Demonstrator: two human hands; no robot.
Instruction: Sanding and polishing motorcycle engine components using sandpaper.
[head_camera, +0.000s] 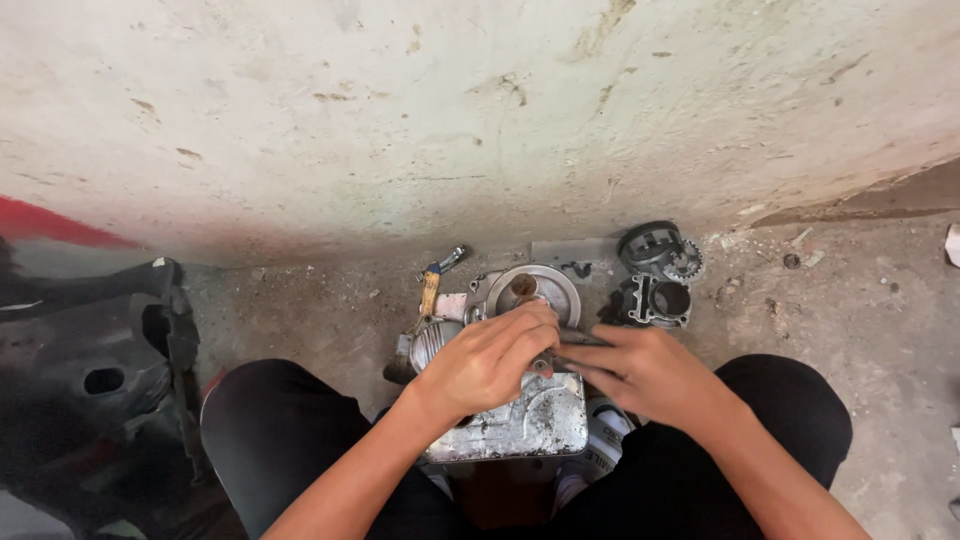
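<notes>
**Working the engine casing on the floor by the wall**

Crouching over the metal engine casing (520, 415), I have it between my knees on the concrete floor (850, 290), close to a stained plaster wall (480, 110). My left hand (490, 358) curls down over the casing's top, its grip closed on something small that I cannot make out. My right hand (645, 372) meets it from the side, fingers pinched on a thin dark tool (580, 340) that points toward my left fingers. Just past my hands the casing's round flywheel cover (535, 290) shows. A wooden-handled tool (432, 285) lies at its left edge. A finned cylinder block (658, 300) sits to the right, its bore open and dark, with a round toothed part (660, 250) just behind it. Black plastic bodywork (90, 360) crowds my left knee.
</notes>
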